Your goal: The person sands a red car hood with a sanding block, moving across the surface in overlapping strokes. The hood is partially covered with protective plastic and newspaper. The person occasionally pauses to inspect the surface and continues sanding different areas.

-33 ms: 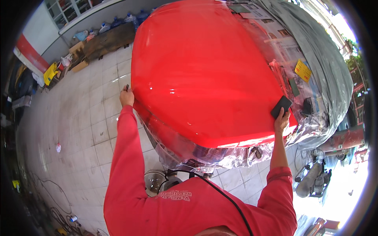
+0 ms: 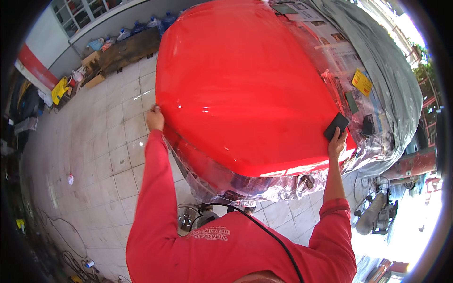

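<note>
A glossy red car hood (image 2: 236, 99) spreads out before me, with clear plastic sheeting and paper (image 2: 222, 188) along its front edge. My left hand (image 2: 155, 119) is closed beside the hood's left edge; whatever its fingers hold, if anything, is hidden. Over the front right corner, my right hand (image 2: 337, 143) grips a flat, dark rectangular block (image 2: 337, 126), thumb on the near side. Whether the block touches the paint I cannot tell.
Grey sheeting (image 2: 391, 80) covers the car to the right, with a yellow card (image 2: 362, 82) and a small black block (image 2: 368, 125) near it. A black hose (image 2: 264, 228) crosses my body. An air compressor (image 2: 375, 214) stands at right, a wooden bench (image 2: 130, 49) far left.
My left hand has shifted slightly and turned at the hood's edge; the small dark tip that showed above its fingers is out of sight. My right hand has hardly moved.
</note>
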`<state>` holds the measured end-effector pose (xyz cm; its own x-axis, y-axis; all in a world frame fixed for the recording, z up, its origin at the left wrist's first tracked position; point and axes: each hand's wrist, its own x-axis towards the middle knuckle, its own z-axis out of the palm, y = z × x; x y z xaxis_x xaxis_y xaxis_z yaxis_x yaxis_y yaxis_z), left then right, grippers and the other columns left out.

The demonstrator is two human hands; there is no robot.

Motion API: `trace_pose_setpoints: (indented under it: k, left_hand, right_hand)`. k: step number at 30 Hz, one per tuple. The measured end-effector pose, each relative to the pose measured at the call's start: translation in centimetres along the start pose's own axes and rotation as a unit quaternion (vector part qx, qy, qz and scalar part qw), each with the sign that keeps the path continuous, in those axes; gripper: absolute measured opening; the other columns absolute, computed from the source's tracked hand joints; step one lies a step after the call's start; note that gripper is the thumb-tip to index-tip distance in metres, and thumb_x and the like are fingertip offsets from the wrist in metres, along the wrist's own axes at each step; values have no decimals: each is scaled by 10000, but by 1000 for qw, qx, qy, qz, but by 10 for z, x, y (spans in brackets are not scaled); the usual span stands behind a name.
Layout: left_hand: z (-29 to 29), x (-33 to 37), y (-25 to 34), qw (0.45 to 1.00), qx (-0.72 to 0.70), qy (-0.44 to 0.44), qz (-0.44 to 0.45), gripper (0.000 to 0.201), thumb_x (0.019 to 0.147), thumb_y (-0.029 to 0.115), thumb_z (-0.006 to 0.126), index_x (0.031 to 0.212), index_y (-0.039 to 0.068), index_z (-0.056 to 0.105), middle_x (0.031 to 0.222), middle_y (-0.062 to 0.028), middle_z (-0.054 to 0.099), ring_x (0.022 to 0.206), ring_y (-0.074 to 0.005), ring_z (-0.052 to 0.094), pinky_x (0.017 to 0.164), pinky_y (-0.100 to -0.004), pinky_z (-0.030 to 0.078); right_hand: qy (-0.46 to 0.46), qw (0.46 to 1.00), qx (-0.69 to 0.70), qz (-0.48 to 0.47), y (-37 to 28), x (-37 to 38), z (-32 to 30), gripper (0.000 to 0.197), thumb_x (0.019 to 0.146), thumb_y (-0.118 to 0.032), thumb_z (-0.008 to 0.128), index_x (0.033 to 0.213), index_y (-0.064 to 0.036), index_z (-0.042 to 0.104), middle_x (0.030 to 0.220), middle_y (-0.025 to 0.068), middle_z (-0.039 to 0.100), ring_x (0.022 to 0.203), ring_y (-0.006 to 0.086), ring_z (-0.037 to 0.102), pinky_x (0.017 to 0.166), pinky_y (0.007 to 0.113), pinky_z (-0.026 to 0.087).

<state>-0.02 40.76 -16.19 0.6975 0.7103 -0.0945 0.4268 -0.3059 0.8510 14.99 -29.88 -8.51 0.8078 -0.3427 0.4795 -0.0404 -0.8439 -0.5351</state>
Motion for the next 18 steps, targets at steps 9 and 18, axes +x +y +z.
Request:
trace_pose_setpoints:
  k: [9, 18]
  left_hand:
    - [10, -6, -6, 996, 72, 45, 26, 898, 1033, 634, 401, 1571, -71, 258, 1621, -326, 280, 1532, -476, 208, 1238, -502, 254]
    - [48, -84, -15, 996, 50, 39, 65, 945, 1015, 657, 424, 1578, -82, 250, 1638, -327, 239, 1533, -457, 229, 1228, -455, 284]
  right_hand:
    - [8, 998, 44, -52, -4, -3, 0, 577, 1047, -496, 532, 1300, 21, 571, 1102, 272, 696, 1001, 442, 683, 831, 503, 513]
    - [-3, 1000, -19, -9, 8, 1, -9, 595, 1044, -504, 539, 1326, 19, 565, 1139, 261, 700, 1019, 434, 687, 872, 498, 516]
